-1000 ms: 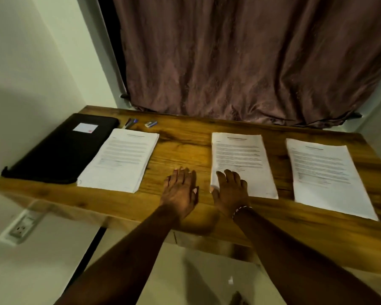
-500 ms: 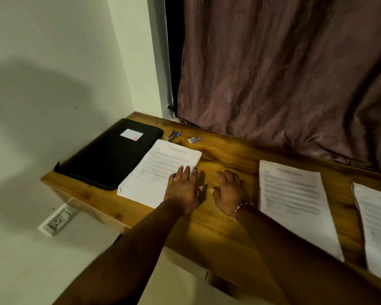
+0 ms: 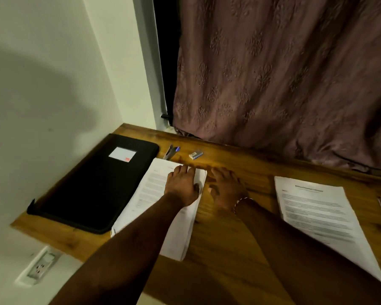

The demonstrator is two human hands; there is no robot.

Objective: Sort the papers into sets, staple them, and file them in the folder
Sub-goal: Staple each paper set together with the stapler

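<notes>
Desk (image 3: pixel 218 241), left hand (image 3: pixel 180 186) flat on paper stack (image 3: pixel 150 190)

The 1 view came from a head-worn camera close above the near edge of the wooden desk (image 3: pixel 224 256). It faced forward and steeply down across the desk toward the curtain (image 3: pixel 284 73) behind it, angled toward the desk's left end, where the black folder (image 3: pixel 97 188) lay.
</notes>
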